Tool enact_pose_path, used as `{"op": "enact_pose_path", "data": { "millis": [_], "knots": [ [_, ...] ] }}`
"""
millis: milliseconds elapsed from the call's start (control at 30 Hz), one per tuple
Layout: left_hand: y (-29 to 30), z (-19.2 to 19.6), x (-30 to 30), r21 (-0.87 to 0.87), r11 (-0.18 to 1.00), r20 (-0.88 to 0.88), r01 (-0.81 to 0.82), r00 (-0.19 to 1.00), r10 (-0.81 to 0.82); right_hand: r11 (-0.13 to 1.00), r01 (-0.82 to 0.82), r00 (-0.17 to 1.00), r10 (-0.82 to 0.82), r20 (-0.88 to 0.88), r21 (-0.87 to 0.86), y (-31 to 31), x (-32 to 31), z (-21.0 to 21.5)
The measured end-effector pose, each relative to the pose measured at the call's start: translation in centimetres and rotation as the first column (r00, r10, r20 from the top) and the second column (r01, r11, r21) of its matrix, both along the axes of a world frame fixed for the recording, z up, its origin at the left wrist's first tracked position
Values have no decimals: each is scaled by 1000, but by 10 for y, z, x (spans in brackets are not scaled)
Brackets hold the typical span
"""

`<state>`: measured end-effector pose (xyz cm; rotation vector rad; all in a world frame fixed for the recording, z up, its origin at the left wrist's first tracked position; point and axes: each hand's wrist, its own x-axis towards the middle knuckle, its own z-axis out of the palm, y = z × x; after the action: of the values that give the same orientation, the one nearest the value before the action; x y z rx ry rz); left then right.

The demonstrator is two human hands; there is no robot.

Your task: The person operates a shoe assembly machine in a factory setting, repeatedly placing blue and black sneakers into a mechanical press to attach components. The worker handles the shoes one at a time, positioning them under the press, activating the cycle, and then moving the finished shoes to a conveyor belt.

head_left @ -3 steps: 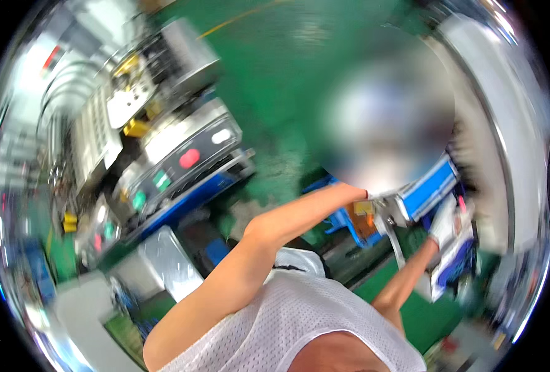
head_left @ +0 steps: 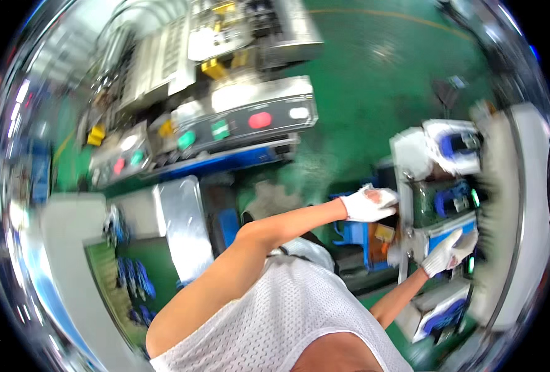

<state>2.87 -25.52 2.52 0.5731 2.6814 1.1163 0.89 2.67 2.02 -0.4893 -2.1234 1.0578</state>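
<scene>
My left hand (head_left: 370,203), in a white glove with reddish-brown stains, hovers by the near edge of a row of trays on the right, with its fingers stretched out and nothing visible in them. My right hand (head_left: 451,253), gloved the same way, is over a tray with a blue panel (head_left: 450,230); its thumb and fingers are apart. I cannot make out whether it touches the panel. Beyond it, a dark tray holds a blue-and-black part (head_left: 453,199). Farther along stands a white tray with another blue part (head_left: 458,145).
On the left is a machine with a control panel (head_left: 244,124) bearing red, green and white buttons. A shiny metal plate (head_left: 185,226) lies below it. Several blue parts (head_left: 135,279) lie at lower left. A blue bin (head_left: 354,237) sits below my left hand. A long grey cover (head_left: 523,217) borders the trays.
The whole view has turned, so the machine and trays appear shifted. The left hand, partly hidden by a blurred patch before, now shows fully. The right hand is now over the blue-panelled tray.
</scene>
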Motion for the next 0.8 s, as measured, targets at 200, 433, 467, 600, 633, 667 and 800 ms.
{"op": "enact_pose_path", "data": {
  "millis": [200,433,467,600,633,667,800],
  "knots": [
    [-202,-212,277,-282,683,294,-674,617,730,286,-681,151,955,254,-674,-171,8,-66],
    [-286,-169,686,-267,-781,-56,-565,-799,598,-256,-896,-444,544,712,-364,-334,102,-129],
    [-263,-170,727,-242,-845,-156,-477,-841,519,-336,-890,-436,424,794,-309,-359,127,-107],
    [-215,-179,803,-344,-932,-62,-119,-987,149,-468,-858,-369,276,887,-211,-408,142,-127],
    [-174,-234,853,-155,-985,-135,-81,-986,103,-474,-843,-396,222,891,-256,-415,151,-129],
    [-165,-242,868,-244,-970,-137,5,-990,30,-496,-846,-319,172,932,-198,-420,160,-121],
    [-158,-224,953,-351,-918,-222,183,-969,-108,-393,-892,-224,-48,973,-225,-436,174,-109]
  ]
}}
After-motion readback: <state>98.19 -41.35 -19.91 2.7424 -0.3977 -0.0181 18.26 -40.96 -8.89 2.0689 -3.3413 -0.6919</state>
